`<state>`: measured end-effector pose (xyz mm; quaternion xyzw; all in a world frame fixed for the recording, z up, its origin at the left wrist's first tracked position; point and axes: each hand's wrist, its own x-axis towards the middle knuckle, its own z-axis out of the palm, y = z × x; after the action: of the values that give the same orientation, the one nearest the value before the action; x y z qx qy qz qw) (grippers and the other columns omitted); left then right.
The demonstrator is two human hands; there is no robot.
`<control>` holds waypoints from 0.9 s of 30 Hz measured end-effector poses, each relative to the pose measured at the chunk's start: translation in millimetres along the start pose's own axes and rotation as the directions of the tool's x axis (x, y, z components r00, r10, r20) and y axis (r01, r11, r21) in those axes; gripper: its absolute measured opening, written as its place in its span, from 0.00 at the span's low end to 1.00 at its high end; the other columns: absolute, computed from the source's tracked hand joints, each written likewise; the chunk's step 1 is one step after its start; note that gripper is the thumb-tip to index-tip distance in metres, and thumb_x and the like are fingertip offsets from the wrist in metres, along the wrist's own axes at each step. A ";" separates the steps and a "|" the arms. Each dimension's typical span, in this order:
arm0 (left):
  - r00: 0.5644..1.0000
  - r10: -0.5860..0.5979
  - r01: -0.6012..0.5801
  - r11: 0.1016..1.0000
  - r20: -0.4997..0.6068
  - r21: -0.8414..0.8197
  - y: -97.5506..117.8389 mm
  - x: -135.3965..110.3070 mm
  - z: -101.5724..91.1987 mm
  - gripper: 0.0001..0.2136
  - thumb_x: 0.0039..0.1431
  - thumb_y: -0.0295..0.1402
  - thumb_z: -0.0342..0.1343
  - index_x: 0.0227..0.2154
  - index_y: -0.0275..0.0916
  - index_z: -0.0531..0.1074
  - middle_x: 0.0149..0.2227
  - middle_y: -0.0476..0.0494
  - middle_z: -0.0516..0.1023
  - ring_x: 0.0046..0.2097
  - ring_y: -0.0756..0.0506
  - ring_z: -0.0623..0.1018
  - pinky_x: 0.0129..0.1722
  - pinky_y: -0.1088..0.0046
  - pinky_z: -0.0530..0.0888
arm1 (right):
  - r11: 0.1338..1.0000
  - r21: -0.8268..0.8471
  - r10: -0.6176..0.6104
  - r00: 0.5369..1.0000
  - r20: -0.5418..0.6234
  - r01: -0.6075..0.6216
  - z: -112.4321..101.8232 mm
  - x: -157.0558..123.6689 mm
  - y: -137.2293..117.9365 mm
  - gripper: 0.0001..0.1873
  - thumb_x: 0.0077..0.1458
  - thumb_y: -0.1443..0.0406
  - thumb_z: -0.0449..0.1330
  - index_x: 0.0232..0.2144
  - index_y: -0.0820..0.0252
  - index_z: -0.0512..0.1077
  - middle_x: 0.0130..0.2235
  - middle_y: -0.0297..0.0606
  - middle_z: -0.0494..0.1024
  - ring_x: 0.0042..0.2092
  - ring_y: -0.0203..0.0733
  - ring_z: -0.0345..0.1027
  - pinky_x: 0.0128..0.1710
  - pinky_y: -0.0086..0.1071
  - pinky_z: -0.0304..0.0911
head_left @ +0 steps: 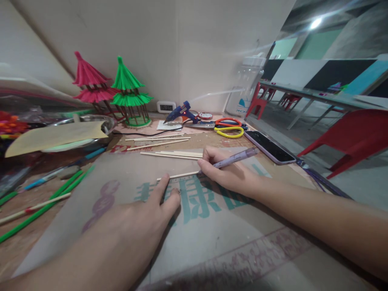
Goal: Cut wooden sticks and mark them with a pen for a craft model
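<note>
My left hand (142, 214) lies on the printed cardboard sheet (212, 242), its fingertips pressing down the near end of a thin wooden stick (178, 176). My right hand (226, 171) is closed round a purple pen-like tool (238, 157), whose tip meets the far end of that same stick. Just beyond it lie several more loose wooden sticks (169, 147) in two small groups.
A pink (91, 83) and a green (130, 91) paper pagoda stand at the back by the wall. Near them lie a blue glue gun (180, 113), red and yellow scissors (228, 127) and a phone (269, 147). Green sticks (45, 206) lie left; red chairs (351, 137) stand right.
</note>
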<state>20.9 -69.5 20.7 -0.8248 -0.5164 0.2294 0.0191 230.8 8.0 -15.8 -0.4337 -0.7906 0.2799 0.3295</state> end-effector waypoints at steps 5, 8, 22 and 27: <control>0.999 -0.012 0.011 1.000 0.036 0.011 3.6 3.4 -2.6 0.39 0.52 0.13 0.38 0.66 0.49 0.63 0.71 0.34 0.48 0.38 0.34 0.85 0.35 0.50 0.83 | 1.000 0.002 -0.003 1.000 0.004 0.003 -0.6 0.2 -0.3 0.13 0.62 0.62 0.52 0.25 0.54 0.57 0.23 0.26 0.61 0.25 0.34 0.56 0.25 0.29 0.52; 0.999 -0.013 0.012 1.000 0.039 0.028 3.4 4.9 -2.7 0.39 0.52 0.13 0.38 0.66 0.48 0.62 0.71 0.34 0.49 0.37 0.34 0.86 0.32 0.52 0.84 | 1.000 0.001 -0.007 1.000 0.002 0.007 -0.9 -0.3 -1.1 0.13 0.62 0.62 0.52 0.25 0.54 0.57 0.23 0.26 0.61 0.25 0.35 0.56 0.25 0.29 0.52; 0.999 -0.004 0.004 1.000 -0.041 0.009 -0.2 1.0 3.7 0.39 0.52 0.14 0.39 0.65 0.50 0.64 0.70 0.34 0.53 0.34 0.33 0.85 0.32 0.50 0.83 | 1.000 -0.001 0.007 1.000 0.006 -0.007 -0.5 -0.4 -1.5 0.13 0.62 0.61 0.52 0.25 0.54 0.56 0.23 0.26 0.61 0.25 0.34 0.56 0.26 0.30 0.52; 1.000 -0.005 0.005 1.000 -0.005 0.030 3.0 3.3 -3.5 0.39 0.52 0.13 0.38 0.65 0.48 0.64 0.70 0.34 0.51 0.37 0.34 0.86 0.32 0.54 0.84 | 1.000 -0.004 -0.014 1.000 -0.001 0.014 -0.2 0.4 -0.3 0.13 0.62 0.61 0.52 0.25 0.54 0.56 0.23 0.27 0.61 0.26 0.35 0.56 0.26 0.30 0.52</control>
<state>26.0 -67.4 21.9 -0.8236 -0.5151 0.2350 0.0334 230.7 8.2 -15.4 -0.4292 -0.7938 0.2757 0.3311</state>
